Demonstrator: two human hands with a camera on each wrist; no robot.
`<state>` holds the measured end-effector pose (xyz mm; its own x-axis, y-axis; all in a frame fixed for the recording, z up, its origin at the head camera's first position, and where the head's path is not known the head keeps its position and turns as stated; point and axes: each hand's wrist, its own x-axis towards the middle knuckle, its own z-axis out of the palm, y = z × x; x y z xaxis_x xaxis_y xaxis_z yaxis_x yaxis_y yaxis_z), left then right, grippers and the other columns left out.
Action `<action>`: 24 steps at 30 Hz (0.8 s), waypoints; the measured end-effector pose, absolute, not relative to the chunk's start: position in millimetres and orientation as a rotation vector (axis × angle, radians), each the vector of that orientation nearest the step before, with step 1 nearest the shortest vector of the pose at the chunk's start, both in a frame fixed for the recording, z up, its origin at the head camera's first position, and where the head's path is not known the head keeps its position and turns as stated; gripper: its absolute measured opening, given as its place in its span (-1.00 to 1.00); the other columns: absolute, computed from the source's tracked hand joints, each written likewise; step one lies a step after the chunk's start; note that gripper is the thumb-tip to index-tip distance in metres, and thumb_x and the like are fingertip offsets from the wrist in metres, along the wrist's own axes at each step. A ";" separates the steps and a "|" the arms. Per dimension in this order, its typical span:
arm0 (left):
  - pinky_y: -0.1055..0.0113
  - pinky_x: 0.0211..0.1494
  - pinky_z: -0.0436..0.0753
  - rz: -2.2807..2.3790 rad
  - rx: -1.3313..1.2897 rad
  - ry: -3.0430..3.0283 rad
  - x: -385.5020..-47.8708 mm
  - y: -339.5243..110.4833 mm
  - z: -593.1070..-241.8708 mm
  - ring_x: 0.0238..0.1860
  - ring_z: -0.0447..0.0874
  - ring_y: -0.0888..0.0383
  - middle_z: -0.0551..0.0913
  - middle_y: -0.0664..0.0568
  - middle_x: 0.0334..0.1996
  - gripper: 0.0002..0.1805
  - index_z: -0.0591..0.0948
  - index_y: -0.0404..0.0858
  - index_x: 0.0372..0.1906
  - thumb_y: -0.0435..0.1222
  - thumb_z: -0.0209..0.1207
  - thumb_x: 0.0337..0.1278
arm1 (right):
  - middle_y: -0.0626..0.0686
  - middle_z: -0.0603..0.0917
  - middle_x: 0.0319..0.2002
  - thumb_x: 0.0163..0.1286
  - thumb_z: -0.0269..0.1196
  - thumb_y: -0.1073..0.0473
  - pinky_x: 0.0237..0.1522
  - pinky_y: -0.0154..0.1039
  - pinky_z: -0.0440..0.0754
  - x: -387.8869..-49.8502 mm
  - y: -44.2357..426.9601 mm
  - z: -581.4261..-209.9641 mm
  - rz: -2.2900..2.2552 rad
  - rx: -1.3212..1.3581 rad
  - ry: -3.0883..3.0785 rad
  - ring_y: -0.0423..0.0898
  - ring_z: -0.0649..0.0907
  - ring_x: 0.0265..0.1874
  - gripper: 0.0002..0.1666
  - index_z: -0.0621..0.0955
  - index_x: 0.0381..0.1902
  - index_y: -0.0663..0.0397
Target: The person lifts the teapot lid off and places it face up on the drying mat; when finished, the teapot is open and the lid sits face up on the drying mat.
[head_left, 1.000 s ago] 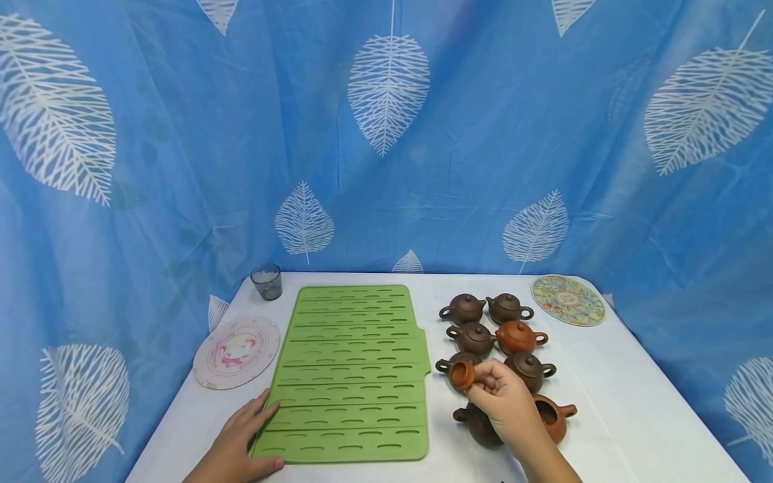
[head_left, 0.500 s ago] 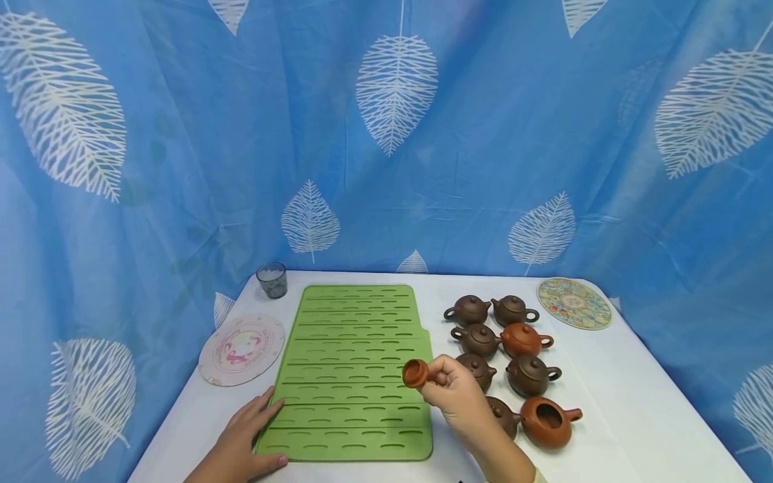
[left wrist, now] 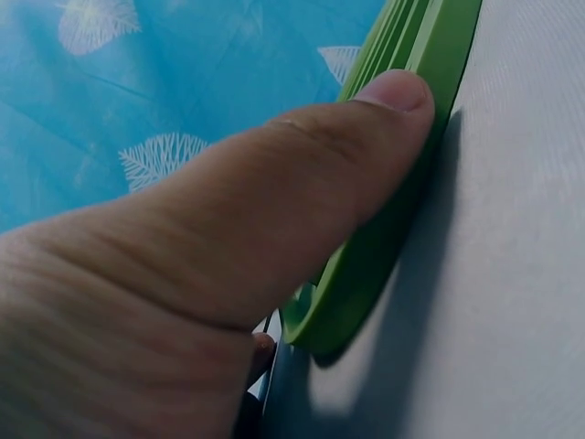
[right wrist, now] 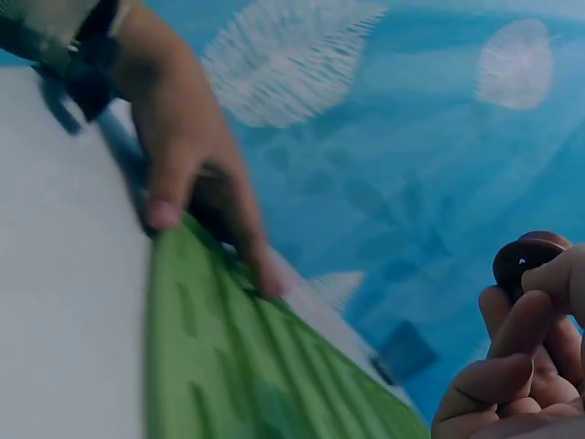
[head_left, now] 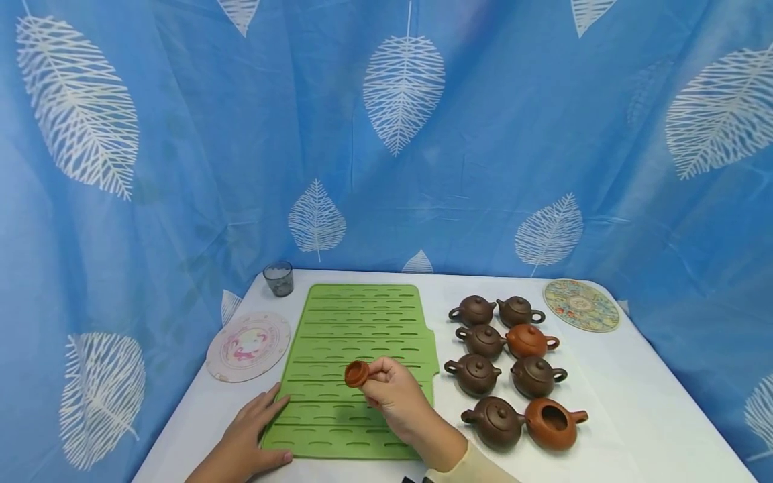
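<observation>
The right hand (head_left: 401, 401) pinches a small reddish-brown teapot lid (head_left: 357, 373) by its knob, hollow side facing out, above the green ridged mat (head_left: 362, 335). In the right wrist view the lid (right wrist: 528, 260) looks dark between thumb and fingers of the right hand (right wrist: 530, 352). Spread at the mat's near left corner, the left hand (head_left: 244, 439) touches its edge with fingers and thumb. Its thumb lies on the rim of the mat (left wrist: 347, 297) in the left wrist view. An orange-brown teapot (head_left: 551, 425) stands lidless at the near right.
Several dark brown teapots (head_left: 496, 422) and a lidded orange-brown teapot (head_left: 528, 341) stand in two columns right of the mat. A patterned round plate (head_left: 581, 305) lies at the far right, a pink-white one (head_left: 248, 347) at the left, near a grey glass (head_left: 279, 279). Behind hangs a blue curtain.
The right hand has moved left with the lid, from above the teapots to over the mat, uncovering the near teapots. The left hand stays at the mat's corner.
</observation>
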<state>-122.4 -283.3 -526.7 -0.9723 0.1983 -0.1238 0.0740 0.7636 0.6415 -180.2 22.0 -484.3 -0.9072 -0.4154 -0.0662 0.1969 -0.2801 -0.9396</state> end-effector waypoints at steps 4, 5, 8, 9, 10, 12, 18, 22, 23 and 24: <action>-0.60 0.43 0.22 1.003 0.195 2.762 -123.4 -285.5 -526.3 0.57 0.04 -0.50 0.17 -0.24 0.64 0.14 0.44 -0.26 0.54 0.11 0.63 -0.20 | -0.13 0.57 -0.56 0.35 0.40 0.31 -0.51 -0.37 0.32 -179.4 -6.4 -491.3 -2.150 -0.296 1.595 -0.23 0.37 -0.61 -0.81 0.59 -0.15 0.18; -0.60 0.43 0.21 1.007 0.185 2.756 -123.5 -286.0 -526.4 0.58 0.03 -0.50 0.17 -0.23 0.65 0.14 0.44 -0.26 0.54 0.11 0.63 -0.20 | -0.13 0.55 -0.58 0.35 0.41 0.30 -0.51 -0.36 0.33 -178.6 -13.3 -492.9 -2.133 -0.301 1.605 -0.23 0.37 -0.62 -0.81 0.60 -0.16 0.18; -0.61 0.41 0.22 1.013 0.192 2.747 -124.1 -286.1 -526.3 0.58 0.02 -0.52 0.16 -0.24 0.65 0.13 0.44 -0.25 0.54 0.11 0.63 -0.19 | -0.10 0.57 -0.59 0.32 0.40 0.32 -0.52 -0.35 0.36 -175.5 -31.8 -498.5 -2.081 -0.299 1.663 -0.22 0.39 -0.63 -0.83 0.63 -0.18 0.17; -0.61 0.41 0.23 1.012 0.195 2.746 -124.3 -286.0 -526.4 0.57 0.02 -0.52 0.16 -0.24 0.65 0.13 0.44 -0.25 0.53 0.11 0.62 -0.18 | -0.09 0.58 -0.59 0.31 0.39 0.34 -0.52 -0.35 0.37 -174.4 -37.1 -500.4 -2.061 -0.292 1.677 -0.22 0.39 -0.64 -0.84 0.63 -0.18 0.18; -0.62 0.40 0.23 1.012 0.196 2.743 -124.4 -286.0 -526.5 0.57 0.02 -0.52 0.16 -0.23 0.65 0.12 0.44 -0.24 0.54 0.11 0.62 -0.18 | -0.08 0.60 -0.57 0.31 0.38 0.35 -0.53 -0.36 0.37 -173.0 -41.9 -502.4 -2.036 -0.285 1.699 -0.21 0.40 -0.64 -0.85 0.63 -0.19 0.17; -0.62 0.39 0.24 1.006 0.192 2.741 -124.3 -286.0 -526.7 0.57 0.02 -0.52 0.16 -0.22 0.65 0.12 0.44 -0.23 0.54 0.12 0.62 -0.18 | -0.06 0.64 -0.54 0.29 0.38 0.37 -0.55 -0.37 0.38 -169.8 -50.4 -506.7 -1.982 -0.265 1.742 -0.21 0.42 -0.63 -0.86 0.63 -0.23 0.15; -0.62 0.38 0.25 1.007 0.163 2.735 -123.1 -287.3 -526.3 0.57 0.03 -0.51 0.16 -0.20 0.65 0.11 0.44 -0.19 0.55 0.10 0.63 -0.18 | -0.05 0.68 -0.47 0.28 0.41 0.40 -0.59 -0.37 0.47 -161.8 -65.0 -516.8 -1.811 -0.301 1.958 -0.19 0.57 -0.57 -0.82 0.62 -0.33 0.07; -0.61 0.39 0.26 1.006 0.201 2.756 -122.7 -285.7 -526.0 0.57 0.05 -0.51 0.17 -0.22 0.65 0.10 0.45 -0.22 0.53 0.09 0.63 -0.16 | -0.07 0.67 -0.53 0.27 0.38 0.45 -0.61 -0.37 0.48 -160.7 -66.1 -519.8 -1.765 -0.352 2.090 -0.19 0.59 -0.60 -0.77 0.59 -0.37 0.06; -0.60 0.39 0.26 1.007 0.208 2.758 -122.7 -285.1 -526.2 0.57 0.05 -0.51 0.17 -0.23 0.65 0.10 0.45 -0.23 0.53 0.09 0.62 -0.16 | -0.07 0.66 -0.55 0.28 0.39 0.45 -0.62 -0.37 0.48 -160.3 -65.9 -519.8 -1.759 -0.356 2.107 -0.20 0.58 -0.61 -0.77 0.58 -0.38 0.05; -0.60 0.39 0.27 1.012 0.213 2.756 -122.4 -284.5 -526.5 0.57 0.05 -0.52 0.17 -0.23 0.64 0.09 0.45 -0.24 0.53 0.08 0.62 -0.15 | -0.08 0.65 -0.56 0.28 0.40 0.43 -0.63 -0.38 0.48 -159.8 -65.6 -520.2 -1.743 -0.358 2.130 -0.20 0.57 -0.63 -0.76 0.58 -0.40 0.04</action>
<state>-122.4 -284.5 -526.5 -0.9701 0.2020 -0.1348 0.0667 0.7554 0.6519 -159.8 -65.6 -520.2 -0.9015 -0.4163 -0.1186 0.0338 0.2055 -0.9781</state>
